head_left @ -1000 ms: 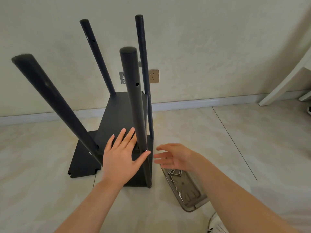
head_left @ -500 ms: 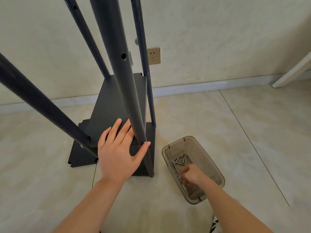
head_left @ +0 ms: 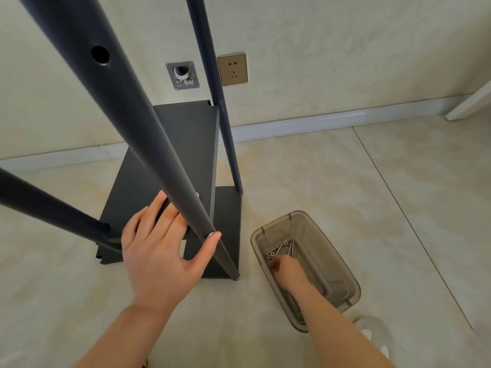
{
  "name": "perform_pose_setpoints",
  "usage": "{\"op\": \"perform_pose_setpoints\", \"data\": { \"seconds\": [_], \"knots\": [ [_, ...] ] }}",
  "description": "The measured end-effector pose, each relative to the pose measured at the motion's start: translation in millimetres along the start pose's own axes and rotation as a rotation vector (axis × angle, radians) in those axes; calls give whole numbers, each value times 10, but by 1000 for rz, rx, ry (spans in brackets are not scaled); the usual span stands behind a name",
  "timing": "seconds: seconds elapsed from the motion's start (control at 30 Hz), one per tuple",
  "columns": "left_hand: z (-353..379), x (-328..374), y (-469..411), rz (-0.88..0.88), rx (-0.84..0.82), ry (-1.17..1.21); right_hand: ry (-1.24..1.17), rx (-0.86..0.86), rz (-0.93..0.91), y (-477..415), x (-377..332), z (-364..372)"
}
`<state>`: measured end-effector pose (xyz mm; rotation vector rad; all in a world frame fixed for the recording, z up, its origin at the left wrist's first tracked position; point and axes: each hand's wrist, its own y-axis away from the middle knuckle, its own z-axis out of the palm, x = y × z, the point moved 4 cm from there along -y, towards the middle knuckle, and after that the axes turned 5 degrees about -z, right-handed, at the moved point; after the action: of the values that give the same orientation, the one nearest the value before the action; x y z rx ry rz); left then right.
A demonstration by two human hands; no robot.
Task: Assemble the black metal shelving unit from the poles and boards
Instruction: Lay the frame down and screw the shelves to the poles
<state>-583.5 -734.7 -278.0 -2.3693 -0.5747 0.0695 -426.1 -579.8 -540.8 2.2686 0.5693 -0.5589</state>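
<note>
Bracing board [head_left: 191, 144] with left hand [head_left: 159, 251], fingers flat and spread, thumb against near pole [head_left: 127, 115]. Right hand [head_left: 288, 269] down in bin [head_left: 326, 251] among screws [head_left: 279, 249] (grip hidden, can't tell). Poles stand on the floor; screwing this board looks left to do.

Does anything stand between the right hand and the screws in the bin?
Nothing visible does. The right hand is inside the open-topped translucent bin, reaching the loose screws at its far end, with nothing crossing between them.
</note>
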Motion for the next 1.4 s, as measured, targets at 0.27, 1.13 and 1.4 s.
{"op": "perform_pose_setpoints", "data": {
  "seconds": [0.27, 1.13, 1.4],
  "knots": [
    [-9, 22, -2, -19, 0, 18, 130, 57, -37, 16, 43, -1],
    [-22, 54, -17, -22, 9, 48, 108, 187, 68, -39, 176, -108],
    [-32, 61, -19, -24, 1, 42, -84, 238, 115, -220, 329, -353]
  ]
}}
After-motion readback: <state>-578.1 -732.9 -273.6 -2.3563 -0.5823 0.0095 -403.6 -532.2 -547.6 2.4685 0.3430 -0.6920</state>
